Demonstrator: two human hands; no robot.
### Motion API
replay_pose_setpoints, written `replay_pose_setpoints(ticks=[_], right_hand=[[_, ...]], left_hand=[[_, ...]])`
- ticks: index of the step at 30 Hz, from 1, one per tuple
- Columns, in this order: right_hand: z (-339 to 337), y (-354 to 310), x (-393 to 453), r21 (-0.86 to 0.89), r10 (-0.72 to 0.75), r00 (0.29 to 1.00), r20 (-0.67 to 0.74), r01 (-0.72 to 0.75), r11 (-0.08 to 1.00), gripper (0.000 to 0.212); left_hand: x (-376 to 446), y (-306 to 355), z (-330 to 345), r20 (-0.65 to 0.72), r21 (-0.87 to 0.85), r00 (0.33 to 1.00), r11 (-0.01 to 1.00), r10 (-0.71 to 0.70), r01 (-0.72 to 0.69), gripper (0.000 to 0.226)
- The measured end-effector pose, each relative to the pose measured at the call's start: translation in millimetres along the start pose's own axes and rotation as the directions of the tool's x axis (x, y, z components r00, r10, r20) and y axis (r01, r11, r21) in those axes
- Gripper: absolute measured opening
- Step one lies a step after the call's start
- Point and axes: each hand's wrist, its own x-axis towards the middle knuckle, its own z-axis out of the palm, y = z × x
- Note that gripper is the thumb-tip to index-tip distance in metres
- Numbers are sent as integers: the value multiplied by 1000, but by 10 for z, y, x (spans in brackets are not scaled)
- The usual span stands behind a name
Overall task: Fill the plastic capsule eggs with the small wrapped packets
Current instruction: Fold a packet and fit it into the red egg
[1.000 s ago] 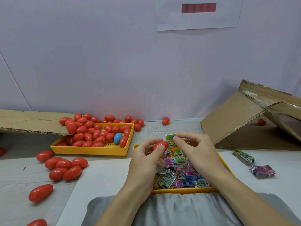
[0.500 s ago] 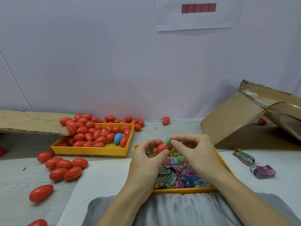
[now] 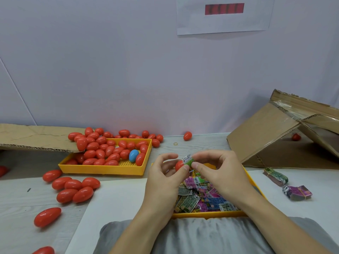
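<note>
1. Closest to me I see a grey shirt [image 3: 201,235] and two bare arms reaching forward over it.
2. Just past the shirt is a yellow tray [image 3: 207,215] full of small wrapped packets [image 3: 200,197] in pink, green and blue.
3. Above that tray, my left hand [image 3: 165,178] pinches a red egg half [image 3: 178,165] between thumb and fingers.
4. My right hand [image 3: 220,173] pinches a green packet [image 3: 188,160] with its fingertips, and the packet touches the open end of the red half. I cannot tell how far in it is.
5. To the left, loose red eggs [image 3: 73,189] lie on the table [image 3: 18,208].
6. To the right, two banded bundles of packets [image 3: 297,192] lie on the white sheet [image 3: 293,211].
7. Farther back on the left, a second yellow tray [image 3: 102,169] holds many red eggs and one blue egg [image 3: 133,155].
8. At the back right, a cardboard box [image 3: 275,132] lies tipped open, with a red egg inside.
9. On the wall hangs a white paper [image 3: 224,15] with a red bar.
</note>
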Motion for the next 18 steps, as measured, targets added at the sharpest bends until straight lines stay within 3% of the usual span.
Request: replay_pose_setpoints(ticks=[9, 18], right_hand=[[3, -27, -1, -76, -33, 998, -46, 30, 997, 6], [5, -35, -10, -47, -25, 999, -33, 23, 999, 12]], left_hand=[[-16, 13, -9, 34, 69, 998, 996, 51, -54, 37], [0, 17, 9, 35, -39, 998, 998, 52, -50, 13]])
